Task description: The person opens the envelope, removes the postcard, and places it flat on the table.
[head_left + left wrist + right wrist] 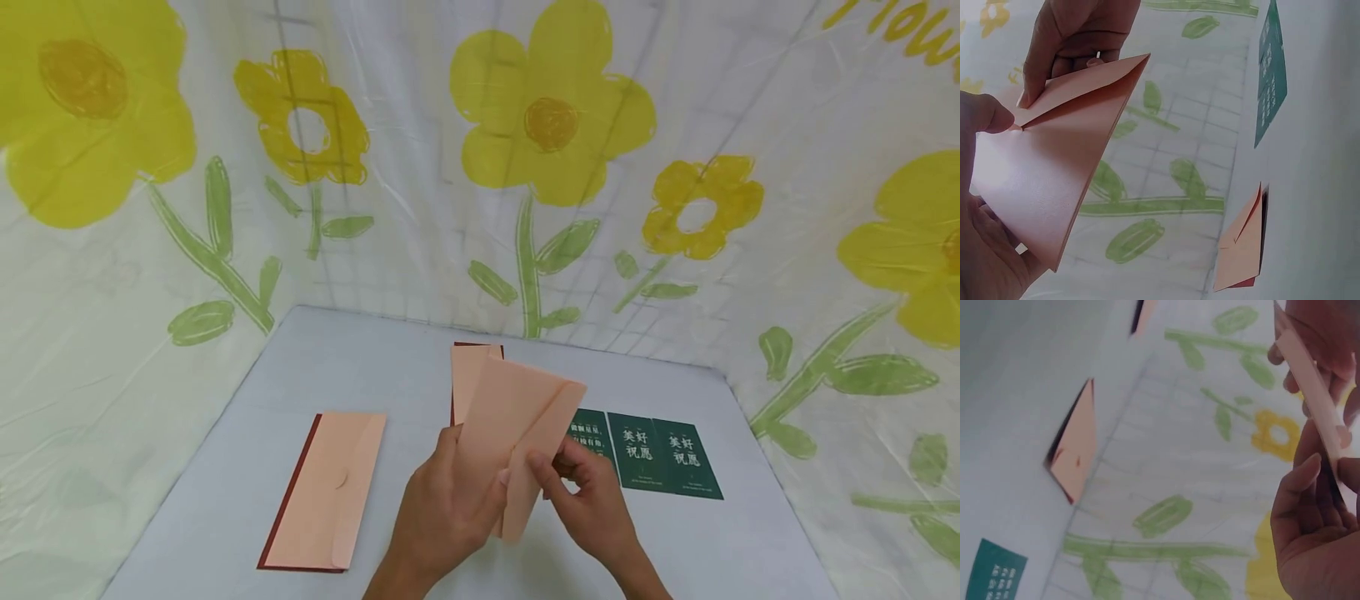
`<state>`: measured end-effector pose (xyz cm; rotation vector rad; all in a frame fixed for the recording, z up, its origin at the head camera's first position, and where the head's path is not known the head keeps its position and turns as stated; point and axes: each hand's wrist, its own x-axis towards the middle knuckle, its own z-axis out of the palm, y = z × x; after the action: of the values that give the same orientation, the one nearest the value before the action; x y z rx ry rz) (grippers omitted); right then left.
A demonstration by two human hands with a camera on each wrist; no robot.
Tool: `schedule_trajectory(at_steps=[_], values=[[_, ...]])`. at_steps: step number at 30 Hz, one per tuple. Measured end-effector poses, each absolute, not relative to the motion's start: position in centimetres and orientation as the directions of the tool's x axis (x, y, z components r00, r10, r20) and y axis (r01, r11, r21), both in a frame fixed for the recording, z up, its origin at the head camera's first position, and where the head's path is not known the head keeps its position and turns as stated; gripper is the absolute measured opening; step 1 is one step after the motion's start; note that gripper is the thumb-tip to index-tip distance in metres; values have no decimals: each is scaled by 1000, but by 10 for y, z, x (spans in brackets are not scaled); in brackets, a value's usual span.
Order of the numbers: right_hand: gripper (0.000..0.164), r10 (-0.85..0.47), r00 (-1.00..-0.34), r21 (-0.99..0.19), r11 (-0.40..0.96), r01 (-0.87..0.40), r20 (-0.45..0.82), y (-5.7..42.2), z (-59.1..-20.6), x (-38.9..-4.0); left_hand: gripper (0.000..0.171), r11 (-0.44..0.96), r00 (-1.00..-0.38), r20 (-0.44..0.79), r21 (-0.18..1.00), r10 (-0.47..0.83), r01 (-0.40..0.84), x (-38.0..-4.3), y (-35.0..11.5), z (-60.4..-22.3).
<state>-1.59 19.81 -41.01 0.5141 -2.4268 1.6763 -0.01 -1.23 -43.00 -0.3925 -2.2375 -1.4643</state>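
A light pink paper envelope (517, 417) is held up, tilted, in front of me, its long side flap facing me. My left hand (442, 512) grips its left side, thumb across the front and fingers behind. At the flap's right side, my right hand (592, 500) pinches the envelope between thumb and fingers. The left wrist view shows a dark gap under the flap (1072, 94), with the right thumb lying on the flap close to the left thumb (994, 115). From the right wrist, the envelope (1310, 381) appears nearly edge-on.
To the left on the white table (217, 517) lies a pink envelope (322, 492) over a dark red one. Another such pair (470, 375) lies behind the held envelope, partly hidden. Several green cards (637, 454) with white characters overlap at right. A flower-printed curtain (412, 250) surrounds the table.
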Motion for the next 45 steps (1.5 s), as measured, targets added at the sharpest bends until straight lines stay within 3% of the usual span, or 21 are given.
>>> schedule_trajectory(at_steps=[20, 33, 42, 45], values=[[18, -191, -900, -830, 350, -435, 392, 190, -414, -18, 42, 367, -878, 478, 823, -32, 434, 0, -15, -428], [14, -260, -856, -787, 340, -514, 447, 176, -416, -18, 50, 345, -909, 409, 867, -83, 358, -1, -24, -431], [19, -385, -861, -823, 327, -465, 333, 166, -416, -19, 48, 251, -964, 243, 945, -112, 209, 0, -46, -433], [22, -456, -841, -828, 320, -461, 292, 167, -417, -20, 51, 280, -970, 192, 949, -147, 145, 0, -59, -433]])
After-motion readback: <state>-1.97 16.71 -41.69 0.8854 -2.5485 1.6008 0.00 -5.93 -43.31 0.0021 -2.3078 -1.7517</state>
